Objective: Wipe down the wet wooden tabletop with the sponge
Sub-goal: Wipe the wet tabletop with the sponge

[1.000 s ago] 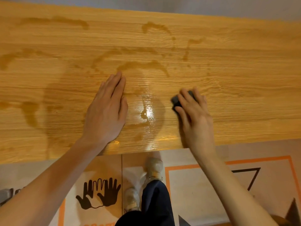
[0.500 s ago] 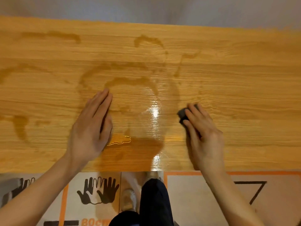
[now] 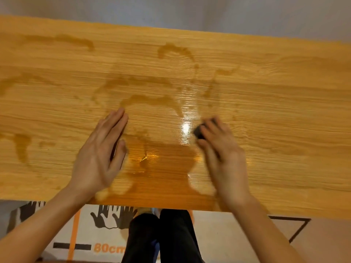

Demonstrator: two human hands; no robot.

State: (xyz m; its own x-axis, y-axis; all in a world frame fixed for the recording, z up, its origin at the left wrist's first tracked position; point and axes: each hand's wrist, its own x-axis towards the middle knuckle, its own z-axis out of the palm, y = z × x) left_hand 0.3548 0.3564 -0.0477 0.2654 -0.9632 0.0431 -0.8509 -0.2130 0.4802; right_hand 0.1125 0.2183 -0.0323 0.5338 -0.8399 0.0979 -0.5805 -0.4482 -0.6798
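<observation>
- Sponge (image 3: 199, 132), dark and small, lies on the wooden surface (image 3: 284, 103) right of centre, toward the near edge, mostly hidden under the right hand (image 3: 222, 149).
- Only the sponge's left end shows, just right of a bright glare spot (image 3: 185, 127) on the wet wood.
- Right hand's grip: fingers bent down over the top of the sponge, pressing it to the surface; the thumb lies along its near left side. The hand is blurred, so I cannot tell how tightly the fingers curl round it.
- Left hand (image 3: 98, 154) lies flat on the surface left of centre, palm down, fingers straight and close together, pointing far and slightly right; the thumb is spread toward the right. Its grip is wide and holds nothing.
- The two hands are well apart, with a dark wet patch (image 3: 167, 168) between them that reaches the near edge.
- Wet streaks (image 3: 148, 99) curve across the middle of the surface beyond the hands; more show far left (image 3: 60, 39) and at the left edge (image 3: 21, 147).
- Below the near edge, dark trouser legs (image 3: 163, 238) and a floor mat (image 3: 83, 234) with black hand prints, orange lines and "80cm" printed on it.
</observation>
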